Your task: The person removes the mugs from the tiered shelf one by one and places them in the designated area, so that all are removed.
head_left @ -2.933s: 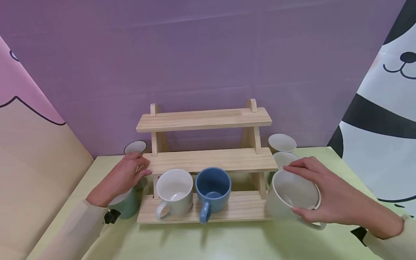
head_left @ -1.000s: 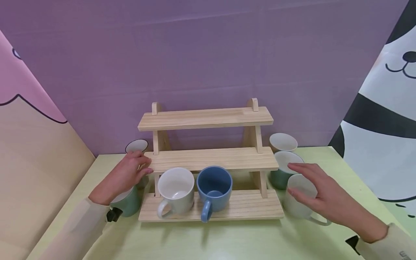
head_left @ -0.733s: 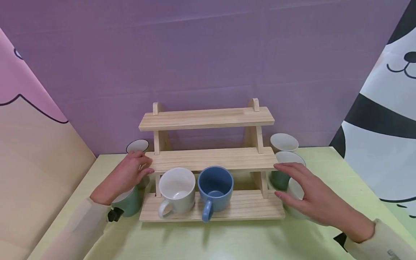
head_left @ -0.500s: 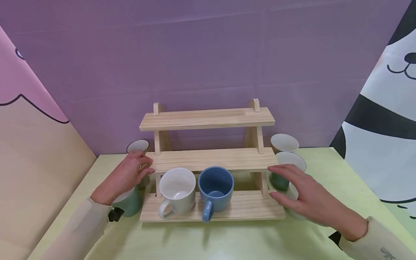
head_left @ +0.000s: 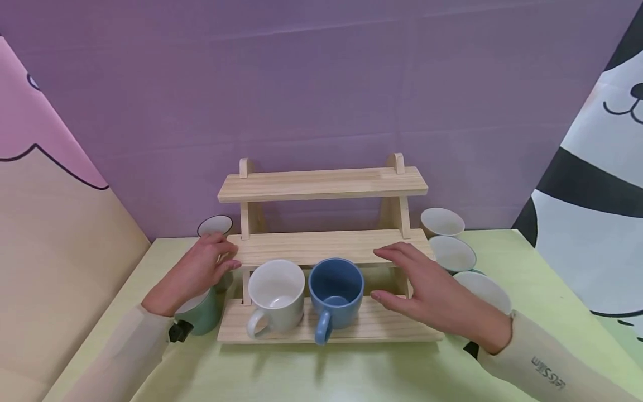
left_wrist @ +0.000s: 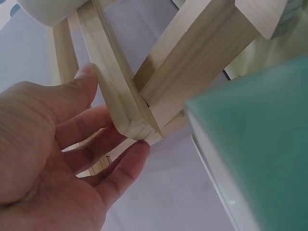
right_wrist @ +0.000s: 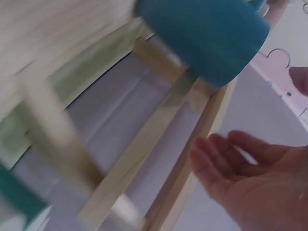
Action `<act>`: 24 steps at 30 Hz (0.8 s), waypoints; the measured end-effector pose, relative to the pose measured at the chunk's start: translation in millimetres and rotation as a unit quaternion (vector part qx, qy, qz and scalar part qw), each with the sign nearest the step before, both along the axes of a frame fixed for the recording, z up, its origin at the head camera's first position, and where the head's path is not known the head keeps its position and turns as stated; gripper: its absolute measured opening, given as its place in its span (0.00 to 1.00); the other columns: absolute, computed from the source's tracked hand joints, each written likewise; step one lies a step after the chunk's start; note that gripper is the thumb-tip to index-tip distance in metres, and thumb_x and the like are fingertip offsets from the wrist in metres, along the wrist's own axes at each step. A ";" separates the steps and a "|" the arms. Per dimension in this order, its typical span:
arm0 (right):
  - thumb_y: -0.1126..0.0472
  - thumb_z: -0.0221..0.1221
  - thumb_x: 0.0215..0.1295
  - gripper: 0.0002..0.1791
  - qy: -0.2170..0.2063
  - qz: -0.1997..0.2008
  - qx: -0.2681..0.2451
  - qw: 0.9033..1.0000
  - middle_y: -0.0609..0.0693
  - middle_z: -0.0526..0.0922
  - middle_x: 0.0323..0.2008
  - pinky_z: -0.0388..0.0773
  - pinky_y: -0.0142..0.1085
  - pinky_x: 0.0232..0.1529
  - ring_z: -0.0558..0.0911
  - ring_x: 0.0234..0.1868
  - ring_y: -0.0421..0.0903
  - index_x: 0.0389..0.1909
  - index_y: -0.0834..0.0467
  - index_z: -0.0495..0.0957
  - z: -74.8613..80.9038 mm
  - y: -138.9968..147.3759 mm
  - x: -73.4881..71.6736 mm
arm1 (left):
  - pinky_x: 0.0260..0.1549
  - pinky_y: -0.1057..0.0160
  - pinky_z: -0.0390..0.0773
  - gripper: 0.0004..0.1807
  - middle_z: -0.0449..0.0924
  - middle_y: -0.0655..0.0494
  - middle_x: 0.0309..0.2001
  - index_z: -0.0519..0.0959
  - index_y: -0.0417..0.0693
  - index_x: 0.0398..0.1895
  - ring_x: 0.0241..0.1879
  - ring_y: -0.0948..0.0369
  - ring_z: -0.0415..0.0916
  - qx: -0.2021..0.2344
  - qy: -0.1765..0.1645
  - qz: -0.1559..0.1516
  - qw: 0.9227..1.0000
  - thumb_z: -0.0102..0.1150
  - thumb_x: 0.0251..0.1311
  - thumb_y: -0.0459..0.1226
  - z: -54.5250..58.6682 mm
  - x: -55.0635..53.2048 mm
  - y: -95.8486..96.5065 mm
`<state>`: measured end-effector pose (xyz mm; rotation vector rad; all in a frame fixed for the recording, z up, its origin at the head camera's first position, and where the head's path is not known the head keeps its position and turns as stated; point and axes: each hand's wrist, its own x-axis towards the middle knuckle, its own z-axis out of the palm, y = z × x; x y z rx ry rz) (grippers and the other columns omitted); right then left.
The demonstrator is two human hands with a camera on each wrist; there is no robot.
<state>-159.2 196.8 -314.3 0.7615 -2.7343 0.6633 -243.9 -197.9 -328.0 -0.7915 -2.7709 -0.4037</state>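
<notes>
A three-tier wooden rack (head_left: 326, 245) stands in the middle of the head view. At the left end of its middle shelf, my left hand (head_left: 193, 273) grips the board, thumb on the front edge and fingers round the end (left_wrist: 120, 110). On the bottom tier sit a white mug (head_left: 281, 318) and a blue mug (head_left: 339, 315), both upright with handles toward me. My right hand (head_left: 432, 290) is beside the blue mug on its right, fingers spread from the thumb, holding nothing. The right wrist view shows its loosely curved fingers near the blue mug (right_wrist: 207, 38).
Right of the rack, a column of several cups includes a white mug (head_left: 486, 289) nearest me, partly behind my right hand. Left of it stand a green mug (head_left: 203, 315) and a dark-rimmed cup (head_left: 216, 225). A purple backdrop (head_left: 321, 84) closes off the back.
My right hand held a white mug at the rack's right, released it on the table there, then moved left to beside the blue mug. My left hand has kept its place on the rack.
</notes>
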 end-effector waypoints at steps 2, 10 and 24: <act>0.33 0.58 0.57 0.41 0.004 0.000 0.006 1.000 0.49 0.69 0.58 0.71 0.47 0.54 0.72 0.57 0.49 0.62 0.59 0.68 1.3 -10.9 -3.3 | 0.36 0.57 0.73 0.16 0.72 0.50 0.33 0.81 0.32 0.42 0.36 0.53 0.66 0.002 0.002 -0.002 1.000 0.67 0.54 0.36 -0.2 -0.3 -0.4; 0.27 0.59 0.49 0.50 -0.010 0.000 0.041 0.999 0.54 0.69 0.57 0.70 0.46 0.55 0.70 0.57 0.51 0.60 0.63 0.70 3.2 -54.9 -13.3 | 0.37 0.57 0.73 0.17 0.72 0.51 0.33 0.81 0.32 0.43 0.36 0.54 0.66 0.002 -0.004 0.001 1.000 0.67 0.54 0.36 -0.2 -1.3 -0.7; 0.40 0.67 0.41 0.33 0.022 0.036 0.038 0.998 0.46 0.73 0.41 0.73 0.37 0.40 0.69 0.42 0.41 0.45 0.59 0.78 -2.3 -74.1 -18.3 | 0.35 0.59 0.74 0.15 0.71 0.52 0.32 0.82 0.33 0.41 0.33 0.56 0.66 0.004 -0.002 -0.009 1.000 0.68 0.53 0.35 0.3 -0.9 -1.5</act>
